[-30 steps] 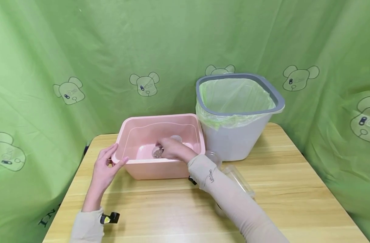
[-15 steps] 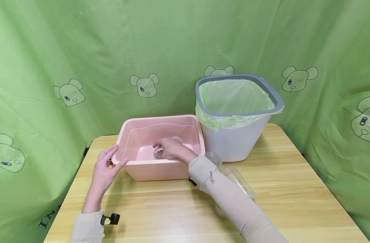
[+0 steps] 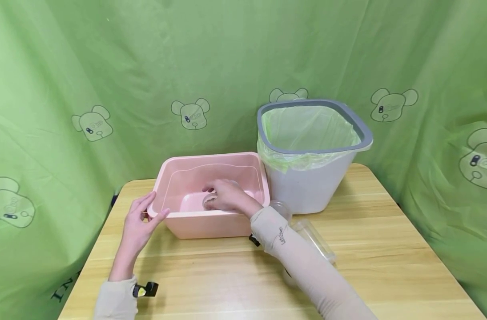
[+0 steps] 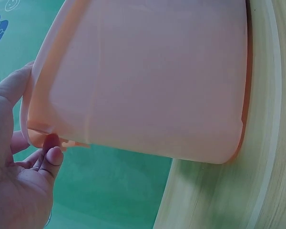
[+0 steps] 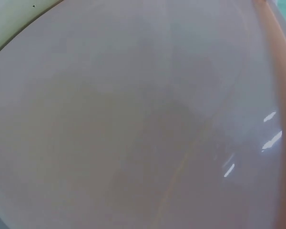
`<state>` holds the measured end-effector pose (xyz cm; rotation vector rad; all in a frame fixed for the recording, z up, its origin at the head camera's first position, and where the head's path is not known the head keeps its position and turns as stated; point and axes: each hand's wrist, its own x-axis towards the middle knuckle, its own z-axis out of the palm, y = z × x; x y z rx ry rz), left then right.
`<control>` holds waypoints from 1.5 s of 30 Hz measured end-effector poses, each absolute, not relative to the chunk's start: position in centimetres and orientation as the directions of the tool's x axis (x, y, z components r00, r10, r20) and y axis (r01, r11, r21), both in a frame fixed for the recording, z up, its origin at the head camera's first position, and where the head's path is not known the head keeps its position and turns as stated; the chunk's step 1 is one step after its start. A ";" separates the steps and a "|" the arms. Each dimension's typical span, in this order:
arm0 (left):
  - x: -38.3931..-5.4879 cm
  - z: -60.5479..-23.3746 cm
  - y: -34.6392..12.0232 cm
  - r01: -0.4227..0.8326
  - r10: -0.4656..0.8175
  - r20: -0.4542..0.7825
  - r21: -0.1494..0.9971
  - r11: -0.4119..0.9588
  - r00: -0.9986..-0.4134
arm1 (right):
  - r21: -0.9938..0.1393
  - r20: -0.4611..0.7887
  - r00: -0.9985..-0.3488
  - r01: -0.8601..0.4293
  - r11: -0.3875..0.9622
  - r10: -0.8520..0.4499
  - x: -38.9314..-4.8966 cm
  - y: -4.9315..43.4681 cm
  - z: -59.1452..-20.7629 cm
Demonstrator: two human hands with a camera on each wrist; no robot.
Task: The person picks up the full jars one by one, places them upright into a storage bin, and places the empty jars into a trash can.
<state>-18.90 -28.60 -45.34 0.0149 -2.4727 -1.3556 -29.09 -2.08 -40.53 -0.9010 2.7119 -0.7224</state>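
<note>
At the near left corner of a pink plastic tub, my left hand grips the rim. The left wrist view has its thumb on the rim, with the fingers of that left hand curled beneath. My right hand reaches over the front wall into the tub, its fingers bent around a small clear plastic container near the tub floor. Most of this container is hidden by the hand. In the right wrist view the tub's outer wall fills nearly everything, and the hand is out of sight.
A white trash bin with a grey rim and green liner stands right of the tub. Clear plastic containers, one round and one lying on its side, are beside my right forearm on the wooden table. Green curtains surround it.
Inside the tub, my right hand has turned and closed further over the clear container, covering the brown pieces seen in it before. The left hand keeps its place on the rim.
</note>
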 end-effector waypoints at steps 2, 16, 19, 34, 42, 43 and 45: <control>-18.9 -45.3 -28.5 0.143 -0.155 0.272 0.818 0.557 -0.950 | -0.531 -0.005 -0.799 -0.507 0.679 -0.601 -29.0 -1.8 -40.3; -18.4 -45.7 -28.0 0.170 -0.129 0.335 0.730 0.662 -0.933 | -0.338 0.330 -0.723 -0.691 0.639 -0.607 -25.2 3.3 -38.0; -18.1 -45.7 -27.9 0.157 -0.145 0.357 0.692 0.705 -0.923 | -0.325 0.388 -0.708 -0.704 0.632 -0.589 -24.4 4.6 -37.6; -17.7 -45.0 -25.4 0.266 -0.139 0.608 0.525 0.808 -0.781 | -0.357 0.655 -0.621 -0.756 0.548 -0.431 -22.5 12.6 -34.0; -17.6 -44.1 -22.3 0.505 0.024 0.768 0.397 0.766 -0.640 | -0.390 0.700 -0.654 -0.686 0.615 -0.286 -22.6 17.1 -32.0; -17.6 -44.0 -21.8 0.529 0.044 0.779 0.382 0.758 -0.626 | -0.384 0.708 -0.652 -0.678 0.626 -0.272 -22.6 17.6 -31.9; -17.6 -43.9 -20.8 0.567 0.085 0.786 0.361 0.740 -0.612 | -0.369 0.726 -0.642 -0.666 0.648 -0.247 -22.7 18.6 -31.5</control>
